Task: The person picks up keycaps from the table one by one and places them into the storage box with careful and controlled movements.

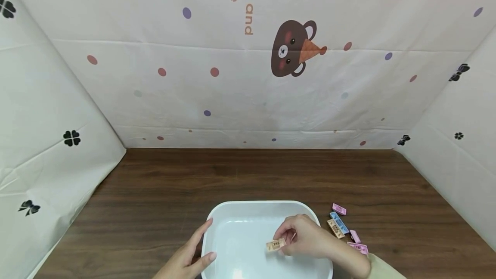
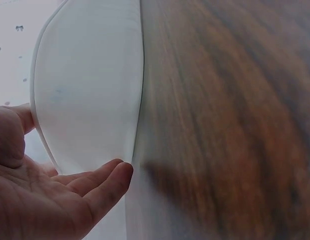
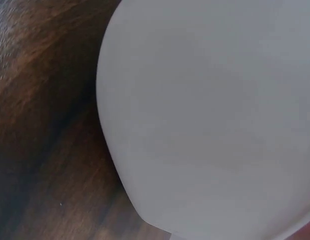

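A white tray (image 1: 232, 215) with rounded corners stands on the dark wooden table. At its left side, my left hand (image 1: 190, 253) holds the edge, the thumb over the rim and the other fingers along the outside. The left wrist view shows these fingers against the tray's outer wall (image 2: 89, 90). Over the inside of the tray, my right hand (image 1: 304, 236) pinches a small beige printed block (image 1: 276, 245) between thumb and fingertips. In the right wrist view the tray's outer wall (image 3: 205, 115) fills most of the picture, and the held block is hidden.
Right of the tray lie several similar small blocks: a pink block (image 1: 339, 209), a blue block (image 1: 339, 223), a beige block (image 1: 335, 228) and more pink pieces (image 1: 358, 248) partly behind the right forearm. White printed cloth (image 1: 232, 89) walls in the table at the back and both sides.
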Motion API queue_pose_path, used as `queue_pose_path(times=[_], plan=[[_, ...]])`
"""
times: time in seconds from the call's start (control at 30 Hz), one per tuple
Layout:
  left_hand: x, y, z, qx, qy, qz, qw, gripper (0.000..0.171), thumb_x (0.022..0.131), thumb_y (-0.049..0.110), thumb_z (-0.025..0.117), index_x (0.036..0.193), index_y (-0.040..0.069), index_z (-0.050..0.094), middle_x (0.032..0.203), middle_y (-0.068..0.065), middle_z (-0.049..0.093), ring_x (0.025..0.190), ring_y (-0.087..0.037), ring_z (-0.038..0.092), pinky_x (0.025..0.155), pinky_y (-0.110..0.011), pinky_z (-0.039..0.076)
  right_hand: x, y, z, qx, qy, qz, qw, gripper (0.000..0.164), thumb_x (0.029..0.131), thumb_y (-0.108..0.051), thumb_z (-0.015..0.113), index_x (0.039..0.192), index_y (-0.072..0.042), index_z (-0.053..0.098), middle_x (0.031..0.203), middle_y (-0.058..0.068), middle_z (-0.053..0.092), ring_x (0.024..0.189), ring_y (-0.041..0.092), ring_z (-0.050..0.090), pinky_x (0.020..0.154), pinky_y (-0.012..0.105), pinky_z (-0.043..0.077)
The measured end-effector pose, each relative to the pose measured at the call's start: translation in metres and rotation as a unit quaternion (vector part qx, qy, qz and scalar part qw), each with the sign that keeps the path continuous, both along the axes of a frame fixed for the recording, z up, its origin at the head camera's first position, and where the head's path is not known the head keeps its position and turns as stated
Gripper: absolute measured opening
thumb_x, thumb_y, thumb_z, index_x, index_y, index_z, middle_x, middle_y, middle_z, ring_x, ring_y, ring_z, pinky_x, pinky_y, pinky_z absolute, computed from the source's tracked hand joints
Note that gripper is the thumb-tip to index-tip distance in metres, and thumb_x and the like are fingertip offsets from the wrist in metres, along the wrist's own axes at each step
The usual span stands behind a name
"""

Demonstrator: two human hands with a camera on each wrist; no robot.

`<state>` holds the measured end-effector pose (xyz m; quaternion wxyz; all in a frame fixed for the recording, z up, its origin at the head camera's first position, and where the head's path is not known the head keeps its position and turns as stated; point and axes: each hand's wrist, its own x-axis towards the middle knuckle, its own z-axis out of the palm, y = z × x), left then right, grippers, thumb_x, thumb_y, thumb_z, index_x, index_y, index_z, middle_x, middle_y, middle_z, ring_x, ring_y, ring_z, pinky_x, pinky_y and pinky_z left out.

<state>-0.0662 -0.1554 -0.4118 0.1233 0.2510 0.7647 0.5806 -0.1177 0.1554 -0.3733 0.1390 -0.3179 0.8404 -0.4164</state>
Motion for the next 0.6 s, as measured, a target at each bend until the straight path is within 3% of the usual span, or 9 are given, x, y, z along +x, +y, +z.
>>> queue_pose_path(times=[0.37, 0.6], plan=[[-0.0008, -0.0005, -0.0013, 0.002, 0.017, -0.007, 0.9998, 0.062, 0.094, 0.01, 0.049, 0.141, -0.005, 0.011, 0.116, -0.034, 0.044, 0.094, -0.006, 0.057, 0.069, -0.025, 0.051, -0.0009, -0.0026, -0.0042, 0.027, 0.006, 0.015, 1.0, 0.014, 0.067, -0.003, 0.075, 0.079, -0.006, 0.069, 0.07, -0.011, 0.055, 0.064, -0.003, 0.051, 0.057, 0.019, 0.048], [-0.0006, -0.0003, -0.0015, -0.003, 0.023, -0.002, 0.9997, 0.062, 0.094, 0.01, 0.05, 0.141, -0.005, 0.012, 0.117, -0.034, 0.043, 0.093, -0.005, 0.056, 0.069, -0.024, 0.051, -0.0014, 0.0006, -0.0068, 0.003, 0.015, 0.01, 1.0, 0.015, 0.068, -0.003, 0.075, 0.082, -0.004, 0.069, 0.071, -0.009, 0.057, 0.064, -0.002, 0.052, 0.057, 0.019, 0.048]])
